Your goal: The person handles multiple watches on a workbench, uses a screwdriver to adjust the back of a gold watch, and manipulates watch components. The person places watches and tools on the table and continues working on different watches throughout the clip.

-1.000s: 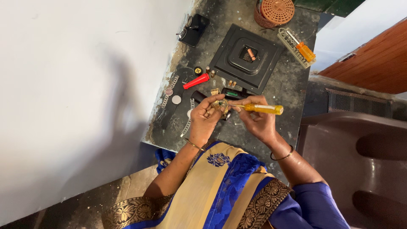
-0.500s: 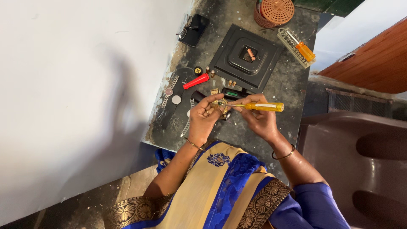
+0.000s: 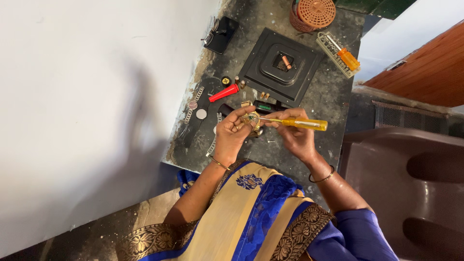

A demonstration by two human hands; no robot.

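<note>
My left hand (image 3: 232,133) holds a small gold wristwatch (image 3: 252,119) up over the dark stone table (image 3: 333,92), fingers curled around its case. My right hand (image 3: 294,137) grips a screwdriver with a yellow see-through handle (image 3: 305,124). Its thin metal shaft points left and its tip rests on the watch. Both hands hover just above the table's near edge, close together.
On the table lie a black square tray (image 3: 263,72) with a small copper part, a red tool (image 3: 224,93), a silver watch with metal band (image 3: 193,104), small brass bits, an orange basket (image 3: 313,13) and a clear bit case with an orange handle (image 3: 340,57). A brown plastic chair (image 3: 411,183) stands right.
Almost nothing differs. The hands stay together over the table's near edge with the screwdriver tip at the watch.
</note>
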